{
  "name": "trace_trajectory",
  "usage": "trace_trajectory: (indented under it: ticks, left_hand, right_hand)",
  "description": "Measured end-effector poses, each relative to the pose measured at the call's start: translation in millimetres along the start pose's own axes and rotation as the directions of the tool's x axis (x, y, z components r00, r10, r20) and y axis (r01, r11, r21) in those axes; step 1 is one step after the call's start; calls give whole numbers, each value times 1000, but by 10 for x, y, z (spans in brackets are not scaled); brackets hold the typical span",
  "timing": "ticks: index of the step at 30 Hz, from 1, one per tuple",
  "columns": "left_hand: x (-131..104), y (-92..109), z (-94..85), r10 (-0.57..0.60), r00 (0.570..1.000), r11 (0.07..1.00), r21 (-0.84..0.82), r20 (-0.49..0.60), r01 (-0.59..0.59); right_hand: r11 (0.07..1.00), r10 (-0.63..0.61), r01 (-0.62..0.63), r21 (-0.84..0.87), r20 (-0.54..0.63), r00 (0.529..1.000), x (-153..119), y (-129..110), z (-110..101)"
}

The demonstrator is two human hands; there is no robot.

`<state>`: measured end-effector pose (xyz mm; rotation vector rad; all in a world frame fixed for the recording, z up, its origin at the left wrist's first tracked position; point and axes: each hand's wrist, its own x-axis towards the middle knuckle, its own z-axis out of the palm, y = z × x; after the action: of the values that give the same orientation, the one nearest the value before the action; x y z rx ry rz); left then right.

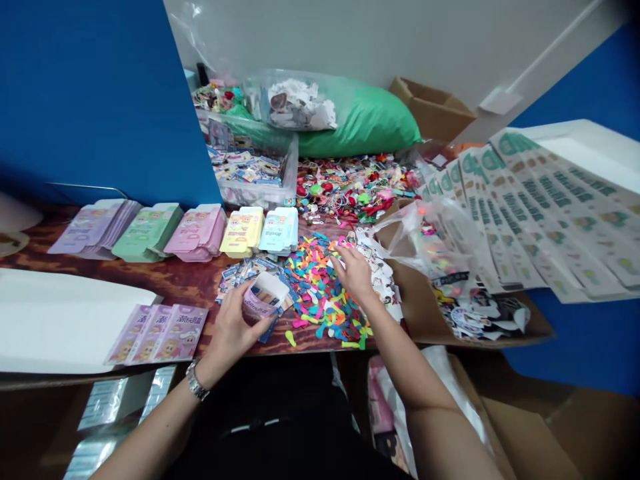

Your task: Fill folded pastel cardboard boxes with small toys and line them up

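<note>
My left hand (234,327) is closed around a small purple paper box (256,308). Its top is open toward me, and a printed card shows inside. Beneath the box lies a spread of printed cards (239,272). My right hand (356,272) reaches over the right side of a heap of small uninflated balloons (320,293) in bright colours. Its fingers are stretched out and a little apart, with nothing visible between them. White cut-out stickers (383,280) lie just beyond that hand, at the heap's right edge.
Flat box stacks in purple (95,227), green (147,230), pink (197,230), yellow (242,230) and light blue (279,230) line the back left. Filled purple boxes (180,333) lie front left. Behind are trinkets (350,187) and a card bin (250,193); a carton (420,307) stands right.
</note>
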<state>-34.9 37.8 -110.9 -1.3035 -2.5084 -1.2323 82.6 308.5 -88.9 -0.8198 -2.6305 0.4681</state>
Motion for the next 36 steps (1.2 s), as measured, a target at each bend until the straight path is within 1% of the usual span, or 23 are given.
trace_trajectory:
  ticks: [1, 2, 4, 7, 9, 11, 12, 14, 15, 16, 18, 19, 21, 23, 26, 28, 29, 30, 32, 34, 36]
  left_hand:
    - [-7, -4, 7, -7, 1000, 1000, -5, 10, 7]
    - [-14, -6, 16, -11, 1000, 1000, -13, 21, 11]
    - [-26, -6, 32, -11, 999, 1000, -26, 40, 12]
    - [-29, -13, 44, -18, 999, 1000, -23, 43, 19]
    - [-16, -15, 48, -26, 999, 1000, -12, 39, 26]
    - [11, 0, 55, -21, 999, 1000, -13, 42, 22]
    - [27, 16, 61, -13, 999, 1000, -17, 48, 14]
    - [57, 59, 74, 4, 998, 1000, -19, 69, -3]
    - [69, 83, 79, 14, 997, 1000, -14, 81, -13]
    - [77, 104, 82, 23, 996, 1000, -8, 91, -22]
    - [84, 132, 86, 39, 994, 999, 6, 102, -40]
    - [85, 138, 88, 44, 994, 999, 13, 101, -46]
    - [89, 133, 100, 46, 994, 998, 31, 97, -49]
    - [103, 117, 130, 38, 995, 997, 66, 96, -45]
    - [143, 103, 203, 33, 994, 991, 129, 100, -46]
    - [172, 116, 257, 44, 995, 986, 158, 95, -59]
    - [183, 131, 281, 52, 995, 983, 169, 90, -67]
    - [191, 150, 302, 64, 994, 981, 177, 90, -79]
    - [195, 197, 331, 89, 991, 977, 187, 102, -107]
    - [190, 240, 342, 103, 987, 972, 198, 121, -125]
    - [184, 260, 339, 100, 987, 968, 216, 126, -126]
  right_hand:
    - [990, 65, -57, -133, 57, 996, 42, 145, 30]
    - [975, 97, -75, -210, 93, 991, 67, 262, 60]
    - [960, 113, -73, -272, 134, 985, 78, 399, 101]
    - [983, 67, -47, -176, 110, 992, 60, 415, 74]
    - [999, 26, -21, -41, 129, 991, 59, 358, 32]
    - [995, -35, 12, 98, 235, 971, 65, 279, 26]
    - [992, -67, 32, 119, 302, 951, 67, 237, 46]
    - [993, -106, 76, 91, 399, 911, 63, 159, 119]
    - [994, -111, 101, 47, 419, 901, 58, 127, 161]
    - [992, -117, 124, 12, 424, 898, 53, 102, 197]
    - [988, -136, 152, -7, 413, 901, 47, 75, 221]
    - [986, -150, 168, -8, 403, 903, 48, 69, 201]
    - [981, -186, 196, 9, 367, 912, 57, 58, 99]
    - [975, -221, 205, 83, 329, 918, 69, 20, -61]
    - [938, -260, 166, 303, 303, 917, 69, -128, -297]
    - [894, -311, 169, 414, 303, 901, 49, -276, -378]
    - [882, -348, 199, 427, 305, 886, 32, -355, -386]
    - [881, -383, 244, 406, 308, 871, 13, -431, -372]
    - [899, -416, 335, 281, 316, 853, -34, -562, -290]
    - [917, -399, 376, 132, 316, 861, -83, -648, -171]
    - [927, -374, 363, 92, 283, 883, -128, -687, -54]
